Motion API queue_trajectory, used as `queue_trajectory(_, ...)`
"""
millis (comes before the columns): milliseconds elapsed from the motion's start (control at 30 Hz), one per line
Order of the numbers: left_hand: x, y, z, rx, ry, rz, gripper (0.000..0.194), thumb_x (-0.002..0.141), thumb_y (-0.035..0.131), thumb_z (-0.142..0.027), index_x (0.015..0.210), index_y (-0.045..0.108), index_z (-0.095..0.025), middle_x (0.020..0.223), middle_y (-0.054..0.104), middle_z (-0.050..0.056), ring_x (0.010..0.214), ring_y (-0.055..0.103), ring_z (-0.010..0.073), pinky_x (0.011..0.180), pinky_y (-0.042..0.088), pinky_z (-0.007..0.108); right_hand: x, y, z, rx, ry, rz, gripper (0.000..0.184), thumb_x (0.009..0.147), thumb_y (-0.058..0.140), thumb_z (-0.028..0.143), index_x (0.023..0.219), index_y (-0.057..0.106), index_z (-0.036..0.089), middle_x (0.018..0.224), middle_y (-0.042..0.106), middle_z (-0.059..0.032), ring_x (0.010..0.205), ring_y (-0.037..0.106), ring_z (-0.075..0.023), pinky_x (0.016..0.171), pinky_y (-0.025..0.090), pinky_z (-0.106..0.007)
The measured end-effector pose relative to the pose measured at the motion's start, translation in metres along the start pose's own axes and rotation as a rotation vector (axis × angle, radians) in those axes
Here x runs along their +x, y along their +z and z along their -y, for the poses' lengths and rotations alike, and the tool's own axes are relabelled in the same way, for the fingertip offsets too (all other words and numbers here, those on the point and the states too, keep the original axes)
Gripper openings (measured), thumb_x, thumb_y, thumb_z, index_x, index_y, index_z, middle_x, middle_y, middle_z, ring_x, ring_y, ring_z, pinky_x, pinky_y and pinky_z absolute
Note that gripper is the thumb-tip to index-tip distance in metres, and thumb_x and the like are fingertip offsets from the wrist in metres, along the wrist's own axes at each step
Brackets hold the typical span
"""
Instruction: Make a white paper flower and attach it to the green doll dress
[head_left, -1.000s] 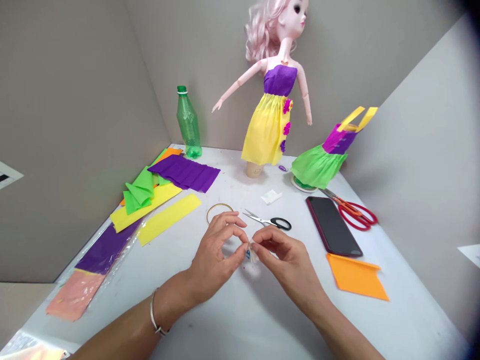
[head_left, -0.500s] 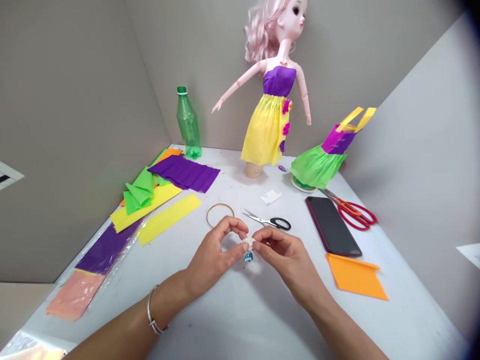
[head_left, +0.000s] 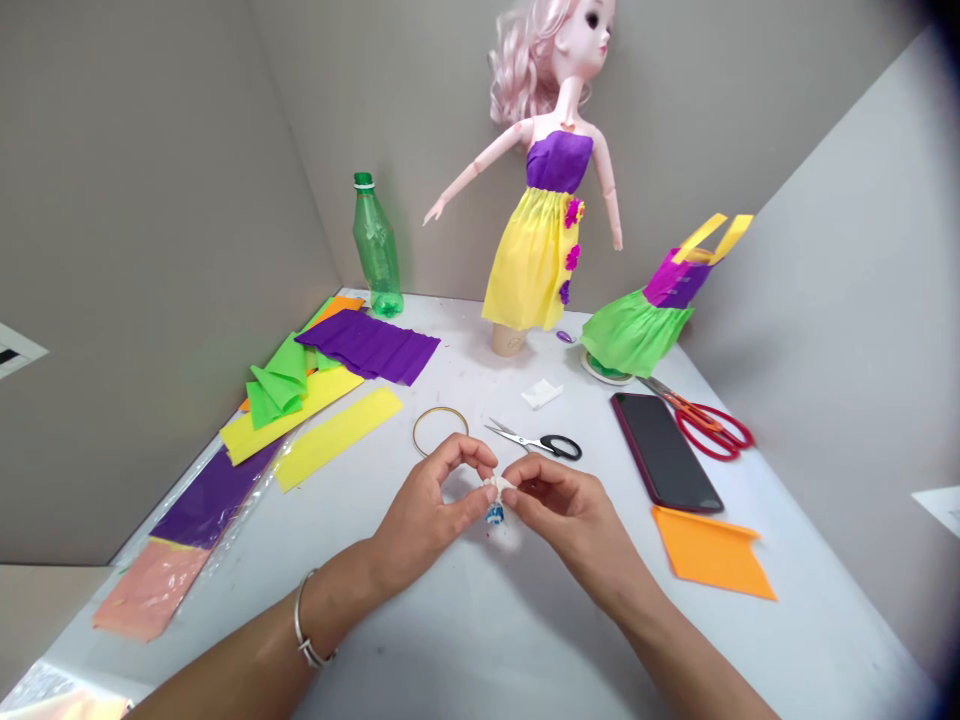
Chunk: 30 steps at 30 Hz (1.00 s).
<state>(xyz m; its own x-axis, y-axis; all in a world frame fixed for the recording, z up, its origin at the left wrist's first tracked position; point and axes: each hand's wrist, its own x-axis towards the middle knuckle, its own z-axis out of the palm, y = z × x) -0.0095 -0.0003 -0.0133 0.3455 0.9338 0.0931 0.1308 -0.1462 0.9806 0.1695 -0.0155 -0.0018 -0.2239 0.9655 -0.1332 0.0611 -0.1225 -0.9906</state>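
Between both hands, low over the table's middle, is a small crumpled white piece (head_left: 497,486) with a blue-printed part (head_left: 495,514) hanging below it; its exact kind is unclear. My left hand (head_left: 431,510) pinches its left side with thumb and fingertips. On the opposite side, my right hand (head_left: 574,515) grips it between thumb and index finger, its other fingers curled. Just beyond the hands lie small black-handled scissors (head_left: 536,440), partly open, and a thin gold-coloured ring (head_left: 415,430), partly hidden by the left hand.
Behind stand a doll (head_left: 536,250) in a purple-and-yellow dress, a green bottle (head_left: 377,250) and a small green-and-purple dress (head_left: 645,320). At right are a phone (head_left: 667,452), red-handled scissors (head_left: 709,430) and orange paper (head_left: 716,555). Coloured sheets (head_left: 367,345) and a plastic packet (head_left: 191,545) lie left.
The left hand's raised fingers have come down and curled in around the white piece. More of the white piece and its blue part now shows. The right hand has barely moved.
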Motion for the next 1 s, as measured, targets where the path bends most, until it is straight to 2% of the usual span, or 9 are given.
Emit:
queue_trajectory(333, 0.0001, -0.0010, 0.0018, 0.004, 0.024, -0.013, 0.018, 0.086, 0.062, -0.030, 0.102, 0.057, -0.022, 0.097, 0.061, 0.004, 0.099, 0.058, 0.0208, 0.090, 0.048, 0.035, -0.0011, -0.0003, 0.0033, 0.029, 0.019, 0.019, 0.018, 0.084, 0.067, 0.036, 0.082, 0.065, 0.019, 0.075, 0.063, 0.0005, 0.070, 0.056, -0.0142, 0.066, 0.044, -0.026)
queue_trajectory(467, 0.0001, -0.0006, 0.0030, 0.019, 0.030, -0.045, 0.016, 0.087, 0.062, -0.029, 0.101, 0.056, -0.023, 0.098, 0.061, 0.003, 0.102, 0.058, 0.0210, 0.091, 0.048, 0.036, 0.0003, -0.0001, 0.0022, 0.040, 0.023, -0.014, 0.017, 0.082, 0.068, 0.036, 0.080, 0.064, 0.019, 0.070, 0.060, 0.0020, 0.066, 0.053, -0.0127, 0.062, 0.042, -0.024)
queue_trajectory(533, -0.0004, 0.0003, 0.0035, 0.072, 0.083, -0.087, 0.010, 0.087, 0.062, -0.027, 0.094, 0.057, -0.023, 0.100, 0.060, 0.003, 0.110, 0.056, 0.0222, 0.097, 0.045, 0.038, 0.0006, -0.0002, 0.0010, 0.035, 0.020, -0.036, 0.017, 0.082, 0.068, 0.035, 0.079, 0.063, 0.019, 0.069, 0.058, 0.0025, 0.065, 0.051, -0.0123, 0.061, 0.040, -0.024)
queue_trajectory(667, -0.0031, 0.0015, 0.0028, 0.267, 0.304, -0.163, 0.003, 0.087, 0.061, -0.021, 0.085, 0.059, -0.023, 0.111, 0.059, 0.005, 0.126, 0.046, 0.0255, 0.107, 0.037, 0.045, 0.0004, -0.0005, -0.0004, 0.025, -0.007, -0.060, 0.018, 0.081, 0.069, 0.036, 0.078, 0.063, 0.019, 0.069, 0.056, 0.0019, 0.066, 0.050, -0.0129, 0.061, 0.039, -0.025)
queue_trajectory(800, -0.0064, 0.0011, 0.0000, 0.418, 0.482, -0.261, 0.012, 0.085, 0.062, -0.013, 0.090, 0.059, -0.023, 0.112, 0.057, 0.006, 0.129, 0.043, 0.0268, 0.110, 0.032, 0.050, -0.0005, -0.0004, -0.0002, -0.022, -0.047, -0.119, 0.018, 0.082, 0.068, 0.036, 0.079, 0.063, 0.020, 0.073, 0.058, 0.0007, 0.069, 0.052, -0.0145, 0.063, 0.041, -0.026)
queue_trajectory(1000, -0.0051, 0.0020, -0.0013, 0.534, 0.510, -0.198, 0.013, 0.083, 0.062, -0.011, 0.089, 0.062, -0.023, 0.113, 0.059, 0.005, 0.131, 0.041, 0.0273, 0.114, 0.025, 0.054, -0.0012, 0.0013, 0.0001, -0.039, -0.097, -0.123, 0.013, 0.084, 0.066, 0.032, 0.078, 0.064, 0.020, 0.077, 0.060, 0.0001, 0.074, 0.054, -0.0150, 0.068, 0.043, -0.026)
